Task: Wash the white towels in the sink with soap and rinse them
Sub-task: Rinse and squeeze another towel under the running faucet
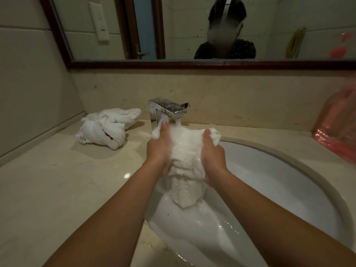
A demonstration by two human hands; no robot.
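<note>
A wet white towel (185, 160) hangs over the white sink (279, 182), stretched between both hands under the running chrome faucet (169, 108). My left hand (159, 149) grips its left top edge, thumb up. My right hand (212, 155) grips its right top corner. Water streams from the spout onto the towel's top, and the towel's lower end dangles into the basin. A second white towel (107, 128), twisted and bunched, lies on the beige counter to the left of the faucet.
A pink plastic bag (339, 128) stands on the counter at the far right against the backsplash. A dark-framed mirror (192, 63) runs above the backsplash. The counter (57, 189) stretches wide to the left of the sink.
</note>
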